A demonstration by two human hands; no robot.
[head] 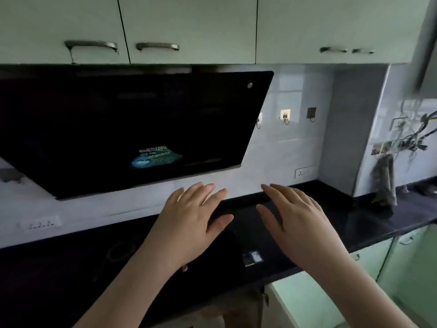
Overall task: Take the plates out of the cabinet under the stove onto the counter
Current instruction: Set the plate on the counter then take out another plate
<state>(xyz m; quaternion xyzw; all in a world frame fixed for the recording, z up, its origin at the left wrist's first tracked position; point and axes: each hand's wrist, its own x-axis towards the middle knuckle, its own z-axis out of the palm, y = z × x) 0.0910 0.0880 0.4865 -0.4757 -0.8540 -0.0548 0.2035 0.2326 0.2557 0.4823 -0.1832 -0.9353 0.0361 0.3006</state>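
Both my hands hang flat and spread wide over the stove (227, 237), palms down, holding nothing: my left hand (189, 218) beside my right hand (298, 221), thumbs near each other but apart. Below the counter (378, 221), a pale green cabinet door (307, 301) stands ajar at the lower right, and I cannot see any plates from this angle.

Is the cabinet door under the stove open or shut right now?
Open, it seems: a pale green door panel swings outward below the counter edge, beside a dim opening. No plates visible. Both hands hover empty above the stove.
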